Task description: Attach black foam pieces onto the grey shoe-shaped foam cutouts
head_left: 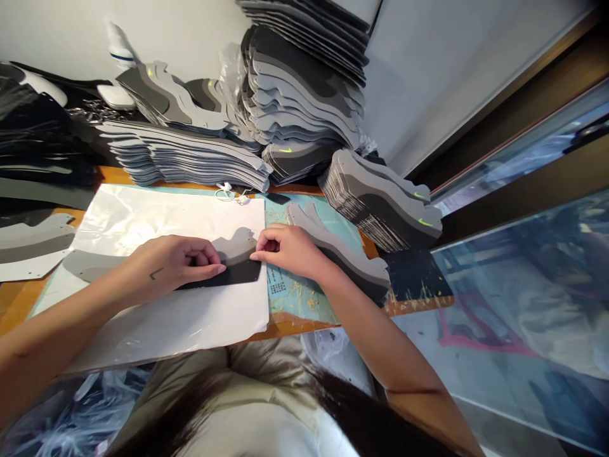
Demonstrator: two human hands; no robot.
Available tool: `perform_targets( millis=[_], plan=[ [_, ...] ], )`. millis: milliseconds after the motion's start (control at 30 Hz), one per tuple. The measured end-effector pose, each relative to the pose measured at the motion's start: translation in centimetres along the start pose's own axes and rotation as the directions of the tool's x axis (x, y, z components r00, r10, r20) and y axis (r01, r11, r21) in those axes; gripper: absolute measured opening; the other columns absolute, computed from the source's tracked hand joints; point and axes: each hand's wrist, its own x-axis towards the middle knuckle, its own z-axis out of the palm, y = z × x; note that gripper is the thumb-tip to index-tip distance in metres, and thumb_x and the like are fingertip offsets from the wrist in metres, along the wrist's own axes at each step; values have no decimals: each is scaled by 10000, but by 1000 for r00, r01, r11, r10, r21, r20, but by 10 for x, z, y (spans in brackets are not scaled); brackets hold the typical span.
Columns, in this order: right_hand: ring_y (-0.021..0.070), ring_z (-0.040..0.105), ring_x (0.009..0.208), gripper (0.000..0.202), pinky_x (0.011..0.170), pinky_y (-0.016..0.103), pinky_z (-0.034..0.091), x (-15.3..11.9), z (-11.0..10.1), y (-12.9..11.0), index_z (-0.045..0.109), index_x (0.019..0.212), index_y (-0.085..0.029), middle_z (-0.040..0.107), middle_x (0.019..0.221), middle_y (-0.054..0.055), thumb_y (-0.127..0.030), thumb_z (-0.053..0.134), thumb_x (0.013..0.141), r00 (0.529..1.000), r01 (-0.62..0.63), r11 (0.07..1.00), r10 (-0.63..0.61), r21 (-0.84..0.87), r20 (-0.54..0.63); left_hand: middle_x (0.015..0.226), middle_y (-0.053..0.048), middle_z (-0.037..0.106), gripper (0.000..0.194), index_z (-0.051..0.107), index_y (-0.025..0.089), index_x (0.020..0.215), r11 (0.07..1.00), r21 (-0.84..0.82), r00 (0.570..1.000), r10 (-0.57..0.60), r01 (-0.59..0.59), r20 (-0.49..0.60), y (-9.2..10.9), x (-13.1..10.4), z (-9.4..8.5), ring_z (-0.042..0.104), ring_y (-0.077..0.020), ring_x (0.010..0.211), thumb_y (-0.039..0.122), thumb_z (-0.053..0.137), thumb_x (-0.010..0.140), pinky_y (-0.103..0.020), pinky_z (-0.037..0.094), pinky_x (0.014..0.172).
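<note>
A wavy-edged shoe upper piece (pixel 235 271), grey above and black below, lies flat on the white sheet (pixel 204 324). My left hand (pixel 178 261) rests over its middle with fingers curled and thumb and forefinger pressed together on it, hiding part of the piece. At the right end, my right hand (pixel 285 251) pinches the edge between thumb and curled fingers. Just right of that hand, more grey-and-black upper pieces (pixel 340 244) lie on the blue mat (pixel 309 301).
Stacks of shoe upper pieces (pixel 185 155) line the back, with a taller pile (pixel 304 95) behind and another stack (pixel 380 197) at right. White earphones (pixel 228 190) lie at the sheet's far edge. Upper pieces (pixel 33 244) sit at left. A glass panel (pixel 533 304) stands right.
</note>
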Motion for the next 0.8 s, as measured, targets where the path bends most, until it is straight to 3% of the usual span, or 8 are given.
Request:
perform_targets(
  millis=[267,367,433,500,567,667,800],
  plan=[
    [-79,323,828,237,749,36,195,0,-4,-12,659,1012,15,486,1033,20,-218,695,983,998,-28,992,35,-124,58,699,-3,637,521,698,173,911,1000,20,1000,24,-24,-19,-3,2,1,519,-127,614,685,644,833,-236,348,568],
    [-48,341,923,173,804,42,229,-6,0,-22,678,1109,-28,475,1113,34,-138,680,975,998,-32,964,17,-265,-60,720,-4,654,507,697,176,910,999,45,1000,18,-17,-23,-3,3,2,531,-133,632,674,646,831,-238,352,582],
    [-14,366,1093,252,968,49,310,-15,10,-28,687,1243,-84,448,1237,45,-83,569,1021,984,13,925,-80,-380,-161,738,-2,666,497,695,177,916,999,42,1000,12,-11,-17,0,2,2,537,-136,648,663,644,828,-239,354,591],
    [50,295,1329,380,1222,149,304,-27,24,-32,629,1444,-131,341,1407,57,-171,472,1100,970,95,856,-196,-508,-148,752,0,673,498,699,177,928,999,45,1000,21,-20,-17,4,0,1,537,-135,656,662,643,829,-238,352,599],
    [130,115,1484,563,1359,299,213,-40,41,-31,482,1624,-118,138,1527,66,-405,476,1139,967,167,763,-249,-625,-45,750,4,673,501,707,177,944,997,52,999,50,-49,-21,8,-2,-2,527,-130,657,663,643,839,-236,347,604],
    [203,-65,1526,926,1381,393,193,-52,61,-23,328,1717,-69,-77,1540,71,-691,530,1061,978,174,660,-199,-731,53,701,6,644,507,706,159,923,998,2,997,70,-70,-11,11,-5,-9,493,-122,627,653,688,816,-234,335,587],
    [231,-118,1530,1024,1379,420,190,-54,67,-18,269,1748,-121,-134,1527,74,-783,540,1014,983,168,640,-169,-750,76,705,-5,648,522,705,148,887,997,22,997,72,-73,34,4,-7,-19,511,-128,626,664,698,813,-240,345,587]
  ],
)
